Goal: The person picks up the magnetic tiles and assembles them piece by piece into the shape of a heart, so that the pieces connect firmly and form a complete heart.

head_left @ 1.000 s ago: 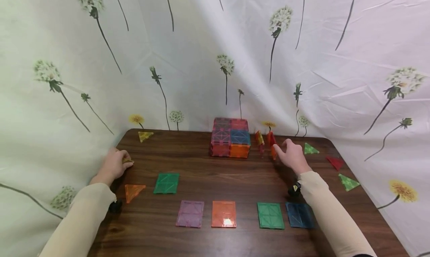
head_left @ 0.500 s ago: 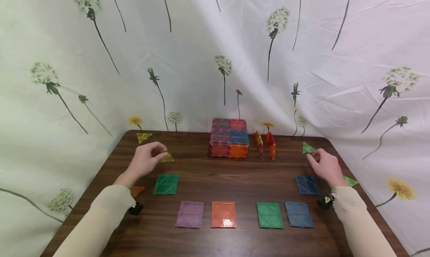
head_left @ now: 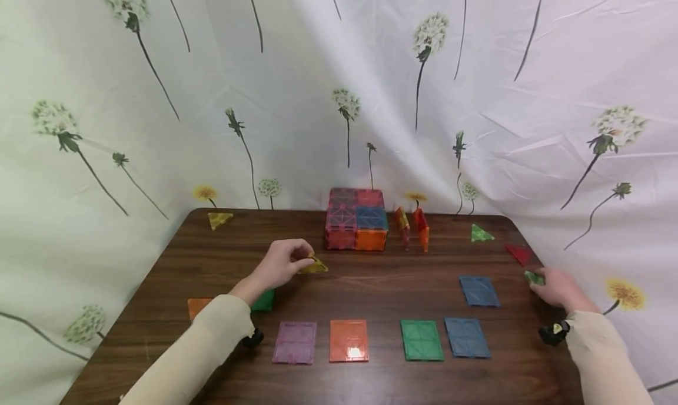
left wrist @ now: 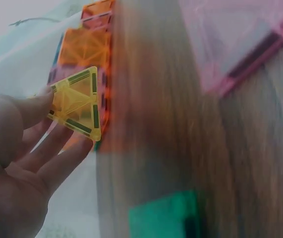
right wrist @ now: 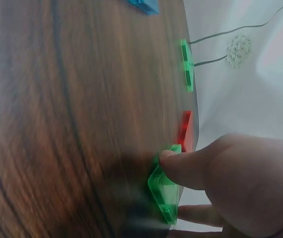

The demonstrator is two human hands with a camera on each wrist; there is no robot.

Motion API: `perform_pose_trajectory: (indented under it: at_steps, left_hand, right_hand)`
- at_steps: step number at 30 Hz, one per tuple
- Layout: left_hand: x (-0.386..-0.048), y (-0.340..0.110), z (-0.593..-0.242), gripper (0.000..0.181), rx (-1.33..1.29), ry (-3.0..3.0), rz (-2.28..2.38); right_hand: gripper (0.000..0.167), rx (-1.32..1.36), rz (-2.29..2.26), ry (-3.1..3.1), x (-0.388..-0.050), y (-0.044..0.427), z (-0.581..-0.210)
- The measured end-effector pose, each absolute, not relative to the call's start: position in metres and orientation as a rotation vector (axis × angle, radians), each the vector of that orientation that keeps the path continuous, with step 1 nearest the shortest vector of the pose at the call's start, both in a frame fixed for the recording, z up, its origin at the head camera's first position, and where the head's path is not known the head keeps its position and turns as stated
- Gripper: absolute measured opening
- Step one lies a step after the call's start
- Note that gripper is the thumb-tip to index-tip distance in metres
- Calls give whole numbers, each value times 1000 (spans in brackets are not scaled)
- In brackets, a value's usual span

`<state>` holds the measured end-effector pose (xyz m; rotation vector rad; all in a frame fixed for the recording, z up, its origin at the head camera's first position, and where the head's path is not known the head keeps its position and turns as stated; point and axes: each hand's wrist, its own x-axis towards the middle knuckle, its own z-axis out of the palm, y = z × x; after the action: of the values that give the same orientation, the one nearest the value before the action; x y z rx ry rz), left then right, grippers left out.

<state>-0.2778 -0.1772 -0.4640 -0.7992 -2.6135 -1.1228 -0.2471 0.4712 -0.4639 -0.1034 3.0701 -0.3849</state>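
My left hand (head_left: pixel 281 264) pinches a yellow triangular magnetic tile (head_left: pixel 316 266) above the table, left of centre. In the left wrist view, the thumb and fingers hold that yellow tile by one corner, tilted up. By the table's right edge, my right hand (head_left: pixel 561 290) pinches a green triangular magnetic tile (right wrist: pixel 163 191). Its thumb lies over the tile, while other fingers are partly hidden behind. Just beyond that hand lies a red triangular tile (head_left: pixel 519 254). A green square tile (head_left: pixel 263 301) is half covered by my left forearm.
At the back stands a block of joined tiles (head_left: pixel 341 238), with two upright tile pieces (head_left: pixel 422 231) to its right. Purple (head_left: pixel 294 342), orange (head_left: pixel 348 341), green (head_left: pixel 421 340) and blue (head_left: pixel 467 338) squares lie in front. Another blue square (head_left: pixel 479 291) lies behind them.
My left hand has carried the yellow triangle from the left edge toward the middle. My right hand has moved from the upright tiles to the right edge and taken hold of a green triangle.
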Motion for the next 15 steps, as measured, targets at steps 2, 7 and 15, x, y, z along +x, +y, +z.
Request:
perform_pose_trajectory:
  at_steps: [2, 7, 15]
  left_hand:
    - [-278, -168, -467, 10, -809, -2631, -1137]
    - [-280, -150, -475, 8, -849, -2668, -1143]
    - [-283, -136, -482, 9, -785, -2726, -1193]
  right_hand:
    - [48, -135, -375, 3055, -246, 473, -463]
    - [46, -134, -336, 3034, -245, 471, -456]
    - [44, -72, -281, 3104, -241, 470, -457]
